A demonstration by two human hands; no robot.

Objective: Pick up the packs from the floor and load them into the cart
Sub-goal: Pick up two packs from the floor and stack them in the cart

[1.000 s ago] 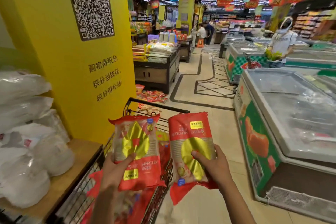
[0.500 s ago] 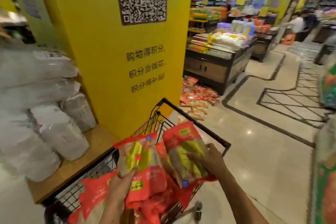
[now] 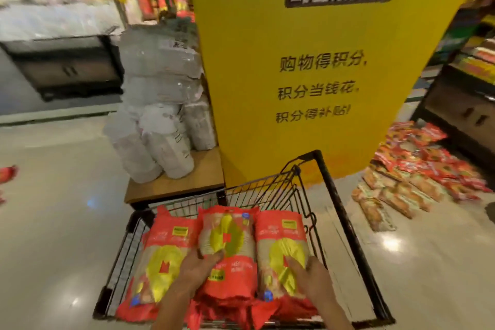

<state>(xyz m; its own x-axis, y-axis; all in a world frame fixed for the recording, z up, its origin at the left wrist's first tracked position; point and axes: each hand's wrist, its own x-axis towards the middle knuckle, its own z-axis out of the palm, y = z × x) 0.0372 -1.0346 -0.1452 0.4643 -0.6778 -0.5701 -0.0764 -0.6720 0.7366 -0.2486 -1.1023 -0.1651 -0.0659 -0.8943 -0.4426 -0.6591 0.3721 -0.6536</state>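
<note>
While both hands hang over the cart (image 3: 345, 222), each holds a red pack low inside the wire basket. The left hand (image 3: 199, 266) grips the middle pack (image 3: 227, 246) at its lower half, thumb over the front and the fingers curled behind it. The right hand (image 3: 312, 278) grips the right pack (image 3: 281, 249) near its bottom corner, its fingers wrapped over the gold print. Both packs run lengthwise straight ahead of the fingers, toward the cart's far wall, side by side and touching. A third pack (image 3: 163, 257) lies just left of the left hand's fingers, flat on more red packs beneath, with the same long axis.

Release looks like the step in hand: the packs seem to sit on the pile already, so the fingers need only let go and lift clear. Upward and back toward the body there is open room; the cart's black rim stands close on the outer side of the right hand's fingers.

More packs on the floor (image 3: 417, 169) lie well ahead and right of the right hand, beside the yellow pillar (image 3: 321, 115); that hand is nearer them.
</note>
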